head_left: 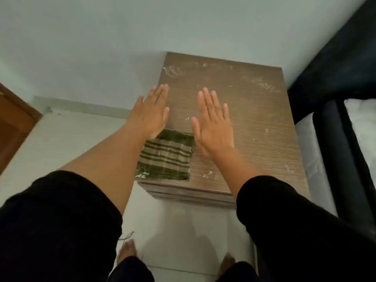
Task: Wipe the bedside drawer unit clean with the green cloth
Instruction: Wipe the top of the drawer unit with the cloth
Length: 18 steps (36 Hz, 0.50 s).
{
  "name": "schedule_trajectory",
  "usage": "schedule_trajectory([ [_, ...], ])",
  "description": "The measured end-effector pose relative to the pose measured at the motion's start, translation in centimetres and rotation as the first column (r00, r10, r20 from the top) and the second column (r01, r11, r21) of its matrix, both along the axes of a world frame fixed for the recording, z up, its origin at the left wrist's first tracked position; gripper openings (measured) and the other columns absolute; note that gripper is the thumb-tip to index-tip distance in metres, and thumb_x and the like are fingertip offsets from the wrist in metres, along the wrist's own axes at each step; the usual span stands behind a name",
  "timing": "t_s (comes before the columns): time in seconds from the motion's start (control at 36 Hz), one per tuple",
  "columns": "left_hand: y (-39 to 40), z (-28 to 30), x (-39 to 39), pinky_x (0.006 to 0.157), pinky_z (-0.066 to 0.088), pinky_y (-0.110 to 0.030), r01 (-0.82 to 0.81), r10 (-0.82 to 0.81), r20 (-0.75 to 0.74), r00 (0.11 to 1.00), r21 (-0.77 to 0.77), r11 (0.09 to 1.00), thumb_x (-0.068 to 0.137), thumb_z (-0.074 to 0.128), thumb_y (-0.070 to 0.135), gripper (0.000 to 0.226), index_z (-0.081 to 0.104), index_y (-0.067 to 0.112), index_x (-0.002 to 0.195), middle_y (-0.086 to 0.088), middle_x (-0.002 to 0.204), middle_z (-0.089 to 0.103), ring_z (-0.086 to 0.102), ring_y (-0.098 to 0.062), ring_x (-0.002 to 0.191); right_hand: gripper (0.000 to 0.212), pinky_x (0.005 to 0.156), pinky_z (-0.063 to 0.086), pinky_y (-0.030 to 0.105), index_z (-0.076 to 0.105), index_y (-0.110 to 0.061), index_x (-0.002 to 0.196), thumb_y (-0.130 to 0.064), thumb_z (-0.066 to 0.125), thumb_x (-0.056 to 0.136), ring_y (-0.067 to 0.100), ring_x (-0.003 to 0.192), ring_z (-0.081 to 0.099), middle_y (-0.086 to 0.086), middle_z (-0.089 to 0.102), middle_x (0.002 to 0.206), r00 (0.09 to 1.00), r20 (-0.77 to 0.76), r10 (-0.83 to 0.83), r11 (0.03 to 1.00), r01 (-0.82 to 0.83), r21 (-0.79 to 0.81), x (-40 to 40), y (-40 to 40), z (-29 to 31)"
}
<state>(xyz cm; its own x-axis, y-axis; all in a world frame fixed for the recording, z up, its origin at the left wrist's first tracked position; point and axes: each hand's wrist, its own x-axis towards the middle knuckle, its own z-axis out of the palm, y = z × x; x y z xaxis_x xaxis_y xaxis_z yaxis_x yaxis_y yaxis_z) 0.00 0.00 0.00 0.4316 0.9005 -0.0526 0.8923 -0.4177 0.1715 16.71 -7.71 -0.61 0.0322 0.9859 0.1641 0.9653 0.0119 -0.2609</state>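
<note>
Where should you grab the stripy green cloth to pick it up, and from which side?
Best bet: the green cloth lies folded flat at the near left corner of the drawer unit. Come from above with the left hand, nearest to it, and take a grip on its near edge by the unit's front, where the folded layers pinch together.

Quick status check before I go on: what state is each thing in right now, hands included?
Left hand: open, fingers straight, holding nothing.
Right hand: open, fingers straight, holding nothing.
Green cloth: folded, lying on the unit's near left corner.
Drawer unit: top dusty with white specks, drawers closed.
</note>
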Motion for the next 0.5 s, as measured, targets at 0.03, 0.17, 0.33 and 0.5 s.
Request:
schedule_trajectory([
  [0.03, 0.0, -0.3, 0.0, 0.119, 0.009, -0.045, -0.006, 0.005, -0.014, 1.000, -0.046, 0.999, 0.102, 0.017, 0.031, 0.057, -0.005, 0.011, 0.151, -0.004, 0.160, -0.001, 0.000, -0.019, 0.147, 0.059, 0.119, -0.004, 0.039, -0.004, -0.017, 0.150, -0.036, 0.021, 0.100, 0.014, 0.146, -0.011, -0.001, -0.007, 0.159, 0.998, 0.019, 0.066, 0.997, -0.065, -0.040, -0.4, -0.3, -0.4],
  [0.17, -0.2, -1.9, -0.5, 0.118, 0.012, -0.044, -0.038, 0.027, -0.050, 0.998, -0.244, 0.969, 0.102, 0.018, 0.033, 0.057, -0.001, 0.012, 0.151, -0.005, 0.160, 0.004, 0.004, -0.020, 0.147, 0.058, 0.119, -0.005, 0.038, 0.008, -0.019, 0.150, -0.043, 0.023, 0.100, 0.012, 0.146, -0.007, -0.004, 0.001, 0.159, 0.926, 0.040, 0.376, 0.905, -0.357, -0.233, -1.9, -1.6, -2.7],
  [0.33, -0.1, -2.9, -0.8, 0.119, 0.012, -0.039, -0.042, 0.036, -0.023, 0.999, -0.344, 0.938, 0.103, 0.017, 0.031, 0.053, 0.008, 0.009, 0.151, -0.007, 0.159, 0.011, 0.007, -0.021, 0.147, 0.077, 0.119, -0.001, 0.039, 0.011, -0.018, 0.150, -0.060, 0.035, 0.091, 0.014, 0.147, -0.001, -0.002, 0.004, 0.159, 0.876, 0.009, 0.482, 0.835, -0.456, -0.309, -2.9, -1.9, -4.3],
  [0.5, 0.2, -3.3, -1.0, 0.115, 0.015, -0.035, -0.045, 0.077, 0.083, 0.994, -0.343, 0.938, 0.103, 0.018, 0.031, 0.052, 0.018, 0.006, 0.149, -0.012, 0.156, 0.020, 0.017, -0.026, 0.144, 0.041, 0.100, 0.042, 0.048, 0.062, -0.009, 0.117, -0.030, 0.067, 0.082, 0.034, 0.119, 0.052, 0.015, 0.055, 0.131, 0.894, -0.108, 0.434, 0.898, -0.439, -0.028, -3.5, -1.4, -6.2],
])
